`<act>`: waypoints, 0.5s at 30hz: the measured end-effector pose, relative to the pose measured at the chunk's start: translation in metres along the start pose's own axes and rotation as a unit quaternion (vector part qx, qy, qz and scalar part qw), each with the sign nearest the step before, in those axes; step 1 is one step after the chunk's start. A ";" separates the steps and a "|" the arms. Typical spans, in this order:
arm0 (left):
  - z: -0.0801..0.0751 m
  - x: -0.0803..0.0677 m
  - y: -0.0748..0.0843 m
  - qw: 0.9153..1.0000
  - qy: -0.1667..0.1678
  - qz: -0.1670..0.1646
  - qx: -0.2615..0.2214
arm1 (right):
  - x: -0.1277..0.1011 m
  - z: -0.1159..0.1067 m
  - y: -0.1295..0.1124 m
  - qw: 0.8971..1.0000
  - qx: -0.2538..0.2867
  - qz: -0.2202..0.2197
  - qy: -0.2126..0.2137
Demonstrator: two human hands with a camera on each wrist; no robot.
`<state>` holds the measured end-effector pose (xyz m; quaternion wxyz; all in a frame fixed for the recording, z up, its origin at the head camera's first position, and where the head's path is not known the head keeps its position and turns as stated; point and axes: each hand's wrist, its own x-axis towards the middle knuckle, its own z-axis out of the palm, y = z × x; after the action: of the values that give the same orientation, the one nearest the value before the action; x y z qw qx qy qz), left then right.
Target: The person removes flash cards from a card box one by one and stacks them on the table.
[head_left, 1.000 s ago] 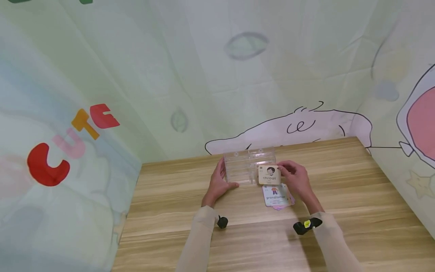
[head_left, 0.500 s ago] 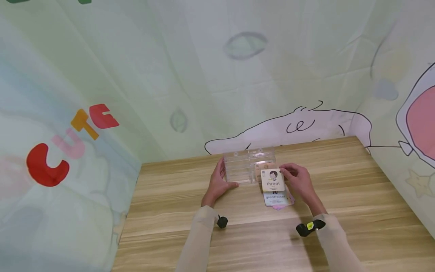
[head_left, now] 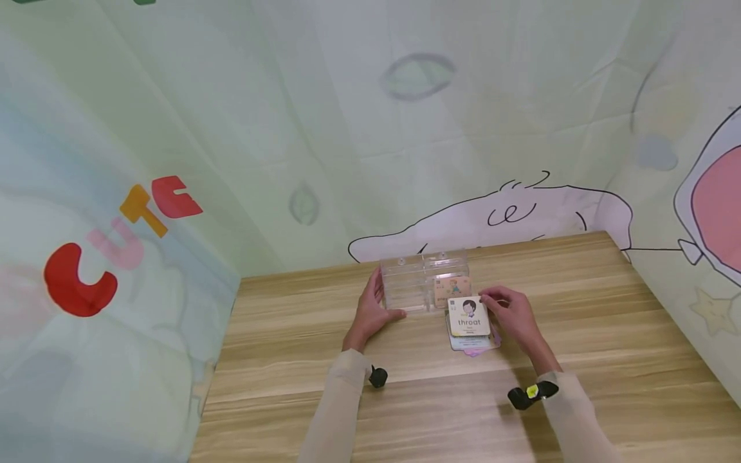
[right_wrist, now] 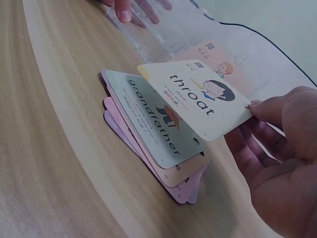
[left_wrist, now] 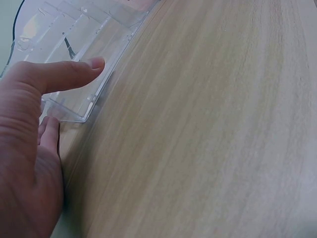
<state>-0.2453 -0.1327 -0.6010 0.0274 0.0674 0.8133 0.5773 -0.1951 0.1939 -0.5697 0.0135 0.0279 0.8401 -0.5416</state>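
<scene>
Seen from above, on a wooden table point(head_left: 579, 308) set in a corner of cartoon-printed wall cloth. Right hand point(head_left: 512, 315), fingers curled, pinching the right edge of a "throat" card point(head_left: 469, 316) between thumb and fingertips, held just above a small fanned stack of cards point(head_left: 473, 342) with "grandfather" on top. From the right wrist camera, the held card point(right_wrist: 198, 99) tilted, far-left edge dipping toward the stack, gripped corner raised; printed face up, word running across the card for a reader at the near side, long axis roughly near to far. Left hand point(head_left: 370, 312) open, thumb point(left_wrist: 64, 74) straight along the near wall of a clear plastic box point(head_left: 419, 283), fingers bracing its left end. Another card point(head_left: 451, 289) lying inside the box's right part. Likely handling: thin, light, stiff card with a smooth, perhaps slippery coat, bending easily; best held by an edge or rounded corner. Black wrist devices at both cuffs.
</scene>
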 end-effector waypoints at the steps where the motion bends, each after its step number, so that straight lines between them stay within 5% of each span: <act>1: 0.000 0.000 0.000 1.000 0.000 0.000 0.000 | 0.000 0.000 0.001 1.000 -0.003 0.000 0.001; 15: 0.001 0.000 -0.003 1.000 0.006 0.010 -0.010 | -0.006 0.003 0.013 1.000 -0.001 0.017 -0.004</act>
<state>-0.2456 -0.1328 -0.6038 0.0174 0.0723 0.8067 0.5863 -0.1886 0.1963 -0.5823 0.0259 0.0397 0.8398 -0.5408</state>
